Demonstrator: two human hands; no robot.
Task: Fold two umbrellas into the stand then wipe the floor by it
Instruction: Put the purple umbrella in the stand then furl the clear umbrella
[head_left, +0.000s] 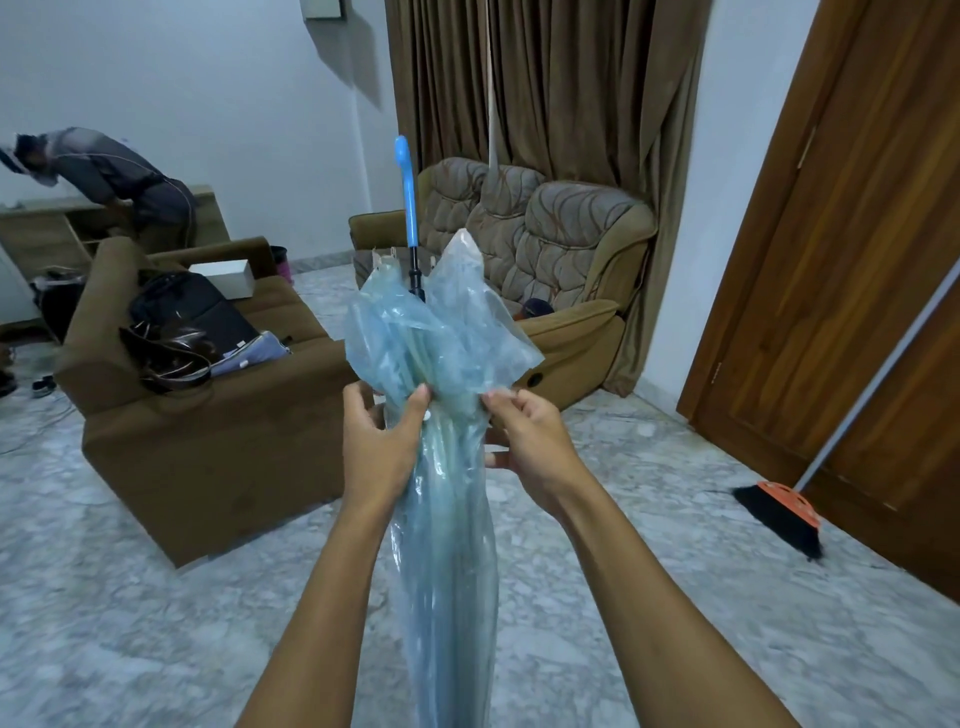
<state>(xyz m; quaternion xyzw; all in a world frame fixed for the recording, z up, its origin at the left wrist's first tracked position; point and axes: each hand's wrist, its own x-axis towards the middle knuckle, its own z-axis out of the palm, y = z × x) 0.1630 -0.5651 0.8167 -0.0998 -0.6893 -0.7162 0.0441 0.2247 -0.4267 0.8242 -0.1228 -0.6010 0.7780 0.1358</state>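
Both hands grip a folded, translucent blue umbrella (447, 467) held upright in mid-air: the left hand (382, 441) wraps its gathered canopy, while the right hand (524, 441) seems to pinch a fold. Its blue handle (408, 192) points up toward the far sofa (550, 249). A broom (784, 514) leans against the wooden door (841, 260) at right.

Under you runs a grey-white marbled floor (156, 597), glossy and veined. On it, to your left, sits 1 brown armchair (208, 441), its seat piled with a dark bag (176, 301), a brown handbag (166, 353) and a white box (223, 278). Farther back stands 1 patterned sofa (545, 244), flush to the curtain. To your right, the black bristles of a broom (779, 514) rest on the floor, its handle leaning against the wooden door. At the far left edge you can see shoes (41, 385) lying on the floor.
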